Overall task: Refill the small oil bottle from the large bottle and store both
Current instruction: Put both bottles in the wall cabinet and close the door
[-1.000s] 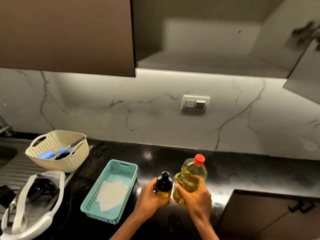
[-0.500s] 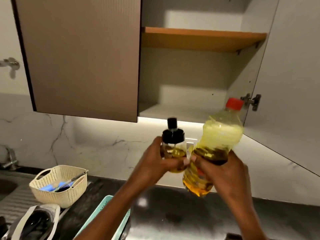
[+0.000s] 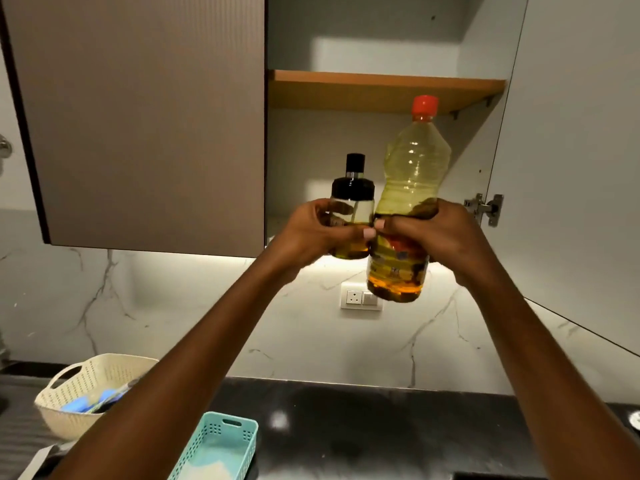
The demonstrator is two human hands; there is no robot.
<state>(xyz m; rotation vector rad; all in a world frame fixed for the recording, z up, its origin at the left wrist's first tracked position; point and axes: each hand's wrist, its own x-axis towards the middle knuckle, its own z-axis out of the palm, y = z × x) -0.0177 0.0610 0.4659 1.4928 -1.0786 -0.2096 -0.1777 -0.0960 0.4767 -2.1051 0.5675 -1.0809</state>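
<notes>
My left hand (image 3: 313, 232) grips the small oil bottle (image 3: 352, 199), a clear bottle with a black cap and yellow oil in its lower part. My right hand (image 3: 438, 235) grips the large oil bottle (image 3: 414, 174), clear plastic with a red cap and yellow oil. Both bottles are upright and side by side, touching, raised in front of the open wall cupboard (image 3: 363, 161) at the level of its lower compartment. My fingers hide the middle of each bottle.
The cupboard's wooden shelf (image 3: 381, 88) is above the bottles; its open door (image 3: 571, 150) stands at the right, a shut door (image 3: 145, 116) at the left. On the black counter (image 3: 363, 420) are a teal basket (image 3: 221, 448) and a cream basket (image 3: 86, 393). A wall socket (image 3: 361, 298) is below.
Both hands lifted the bottles from the counter up to the open cupboard. My view tilted upward with them.
</notes>
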